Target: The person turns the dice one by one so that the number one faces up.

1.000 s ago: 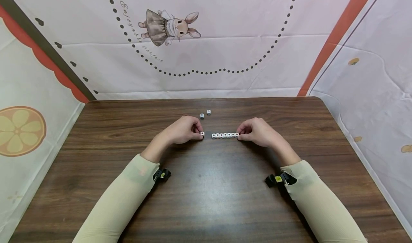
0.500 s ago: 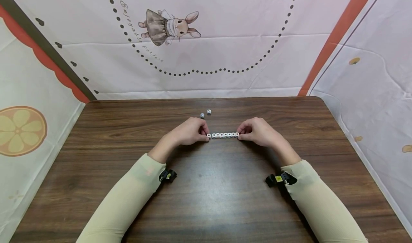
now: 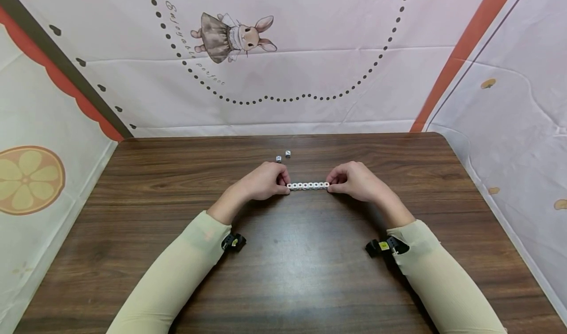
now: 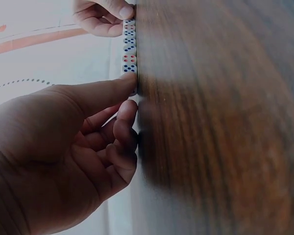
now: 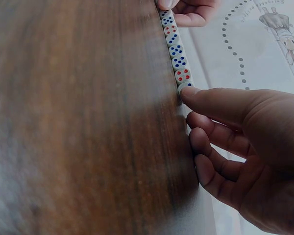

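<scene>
A straight row of several white dice (image 3: 308,186) lies on the table between my two hands. Blue and red pips show on their sides in both wrist views. My left hand (image 3: 264,181) pinches the die at the left end between thumb and fingers, and that die touches its neighbour. At the other end my right hand (image 3: 358,181) grips the last die (image 5: 184,88) the same way, its thumb over the near face. Thumbs and fingertips partly hide both end dice.
Two loose dice stand behind the row, one die (image 3: 278,159) just past my left hand and another die (image 3: 288,154) a little farther back. The brown wooden table (image 3: 301,275) meets a printed cloth (image 3: 310,78) at its back edge.
My left hand has slid right with its die, and the gap between that die and the row has closed. My right hand has stayed in place at the right end.
</scene>
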`<move>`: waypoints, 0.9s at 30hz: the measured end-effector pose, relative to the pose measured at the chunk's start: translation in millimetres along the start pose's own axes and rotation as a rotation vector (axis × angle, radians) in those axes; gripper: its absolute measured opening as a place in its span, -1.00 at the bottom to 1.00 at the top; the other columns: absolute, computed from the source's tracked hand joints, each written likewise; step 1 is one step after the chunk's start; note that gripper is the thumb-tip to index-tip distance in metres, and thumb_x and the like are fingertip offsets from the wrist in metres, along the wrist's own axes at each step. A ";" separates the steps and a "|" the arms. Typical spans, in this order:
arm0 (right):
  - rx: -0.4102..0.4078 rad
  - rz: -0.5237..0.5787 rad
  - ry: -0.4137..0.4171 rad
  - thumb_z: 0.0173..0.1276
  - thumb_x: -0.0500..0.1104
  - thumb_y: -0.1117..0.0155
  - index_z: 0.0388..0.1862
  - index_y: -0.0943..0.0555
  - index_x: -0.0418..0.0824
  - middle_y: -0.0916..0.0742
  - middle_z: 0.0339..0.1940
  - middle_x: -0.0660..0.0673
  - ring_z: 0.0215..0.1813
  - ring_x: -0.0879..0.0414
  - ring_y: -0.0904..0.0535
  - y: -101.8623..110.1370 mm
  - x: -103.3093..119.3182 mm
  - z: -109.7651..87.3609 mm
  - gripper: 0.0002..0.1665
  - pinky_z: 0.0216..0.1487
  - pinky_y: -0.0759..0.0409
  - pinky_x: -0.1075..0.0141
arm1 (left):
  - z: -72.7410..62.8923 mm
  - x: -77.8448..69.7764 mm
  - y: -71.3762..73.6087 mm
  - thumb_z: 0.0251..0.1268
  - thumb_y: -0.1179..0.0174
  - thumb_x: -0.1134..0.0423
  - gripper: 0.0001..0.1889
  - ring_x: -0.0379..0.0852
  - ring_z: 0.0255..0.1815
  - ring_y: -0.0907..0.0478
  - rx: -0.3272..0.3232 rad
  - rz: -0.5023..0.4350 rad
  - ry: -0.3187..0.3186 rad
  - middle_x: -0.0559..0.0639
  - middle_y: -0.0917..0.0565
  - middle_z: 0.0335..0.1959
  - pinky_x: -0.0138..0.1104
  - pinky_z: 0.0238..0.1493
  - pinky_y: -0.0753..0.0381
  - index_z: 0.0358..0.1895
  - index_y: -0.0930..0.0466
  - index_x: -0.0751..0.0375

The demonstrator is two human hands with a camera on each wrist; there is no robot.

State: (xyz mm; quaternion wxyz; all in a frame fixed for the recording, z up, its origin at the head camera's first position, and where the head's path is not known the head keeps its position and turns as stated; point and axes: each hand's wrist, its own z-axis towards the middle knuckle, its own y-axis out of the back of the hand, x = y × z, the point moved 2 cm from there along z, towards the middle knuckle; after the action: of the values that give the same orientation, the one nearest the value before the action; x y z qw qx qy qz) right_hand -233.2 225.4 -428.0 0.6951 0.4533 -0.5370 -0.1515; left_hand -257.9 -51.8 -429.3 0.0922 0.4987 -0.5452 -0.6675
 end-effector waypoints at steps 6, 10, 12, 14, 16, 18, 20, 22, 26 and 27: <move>0.004 0.001 -0.001 0.35 -0.18 -0.59 -0.20 -0.81 -0.13 -0.78 -0.34 0.09 -0.25 0.16 -0.66 -0.2 -0.3 0.2 -0.90 -0.12 -0.61 0.14 | -0.6 -0.6 0.4 0.34 -0.50 0.25 -0.81 -0.17 -0.26 -0.55 0.005 -0.004 0.001 -0.10 -0.64 -0.32 -0.25 -0.04 -0.55 -0.18 -0.65 0.16; 0.002 0.003 -0.002 0.35 -0.18 -0.60 -0.20 -0.81 -0.14 -0.78 -0.34 0.08 -0.25 0.15 -0.66 0.0 0.2 -0.1 -0.89 -0.12 -0.61 0.14 | -0.2 -0.1 0.1 0.34 -0.50 0.25 -0.81 -0.18 -0.26 -0.55 0.007 -0.003 0.000 -0.10 -0.63 -0.32 -0.25 -0.05 -0.54 -0.18 -0.65 0.16; 0.002 0.003 -0.002 0.35 -0.18 -0.60 -0.20 -0.81 -0.14 -0.78 -0.34 0.09 -0.25 0.15 -0.66 -0.1 0.1 -0.1 -0.89 -0.12 -0.61 0.14 | -0.1 0.3 0.0 0.34 -0.50 0.25 -0.81 -0.18 -0.26 -0.55 0.008 -0.004 0.000 -0.10 -0.63 -0.32 -0.25 -0.05 -0.54 -0.18 -0.65 0.16; 0.001 0.003 -0.001 0.34 -0.18 -0.60 -0.20 -0.81 -0.13 -0.78 -0.35 0.09 -0.25 0.16 -0.66 -0.3 -0.4 -0.2 -0.89 -0.12 -0.60 0.15 | 0.1 0.4 0.0 0.34 -0.50 0.25 -0.81 -0.18 -0.27 -0.55 0.010 -0.007 0.000 -0.10 -0.63 -0.32 -0.25 -0.05 -0.54 -0.17 -0.65 0.16; 0.000 0.002 0.001 0.34 -0.18 -0.60 -0.21 -0.81 -0.13 -0.78 -0.35 0.09 -0.26 0.16 -0.66 -0.5 -0.8 -0.2 -0.89 -0.12 -0.60 0.15 | 0.0 0.3 0.1 0.33 -0.51 0.25 -0.80 -0.18 -0.27 -0.55 0.011 -0.010 -0.001 -0.10 -0.63 -0.32 -0.25 -0.05 -0.54 -0.16 -0.65 0.16; -0.001 0.002 0.003 0.34 -0.19 -0.60 -0.21 -0.81 -0.13 -0.77 -0.36 0.09 -0.26 0.16 -0.66 -0.7 -0.8 -0.3 -0.89 -0.12 -0.60 0.15 | -0.4 0.3 0.3 0.32 -0.52 0.26 -0.79 -0.18 -0.26 -0.55 0.010 -0.015 -0.002 -0.10 -0.63 -0.32 -0.25 -0.05 -0.54 -0.15 -0.65 0.17; -0.002 0.002 0.004 0.33 -0.19 -0.60 -0.21 -0.81 -0.13 -0.77 -0.36 0.10 -0.26 0.16 -0.66 -1.0 -1.0 -0.2 -0.89 -0.13 -0.60 0.16 | -1.0 0.3 0.8 0.31 -0.53 0.26 -0.78 -0.18 -0.26 -0.55 0.009 -0.022 -0.003 -0.10 -0.63 -0.32 -0.25 -0.04 -0.54 -0.14 -0.66 0.17; -0.002 0.002 0.005 0.33 -0.19 -0.60 -0.22 -0.81 -0.13 -0.77 -0.36 0.10 -0.27 0.16 -0.66 -1.1 -1.0 -0.2 -0.89 -0.13 -0.60 0.16 | -1.9 0.4 1.8 0.29 -0.54 0.26 -0.77 -0.17 -0.26 -0.55 0.003 -0.031 -0.002 -0.09 -0.64 -0.32 -0.24 -0.03 -0.54 -0.13 -0.66 0.17; -0.002 0.003 0.007 0.33 -0.20 -0.60 -0.22 -0.81 -0.13 -0.77 -0.37 0.10 -0.27 0.17 -0.66 -0.7 -0.9 -0.2 -0.90 -0.13 -0.60 0.16 | -3.8 1.3 4.9 0.26 -0.56 0.26 -0.74 -0.16 -0.25 -0.55 -0.015 -0.061 0.005 -0.08 -0.64 -0.31 -0.23 -0.02 -0.54 -0.12 -0.67 0.17; -0.002 0.004 0.007 0.33 -0.20 -0.60 -0.22 -0.81 -0.13 -0.77 -0.37 0.10 -0.27 0.17 -0.66 -0.6 -0.8 -0.2 -0.90 -0.13 -0.60 0.16 | -4.2 1.8 5.7 0.25 -0.57 0.26 -0.74 -0.15 -0.25 -0.55 -0.020 -0.068 0.006 -0.08 -0.63 -0.31 -0.23 -0.02 -0.54 -0.11 -0.67 0.17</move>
State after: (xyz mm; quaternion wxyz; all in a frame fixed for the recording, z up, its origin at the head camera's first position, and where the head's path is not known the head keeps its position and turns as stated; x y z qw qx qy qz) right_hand -233.2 225.7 -428.9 0.6979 0.4520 -0.5353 -0.1488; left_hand -258.0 -57.9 -425.2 0.0762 0.5178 -0.5209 -0.6744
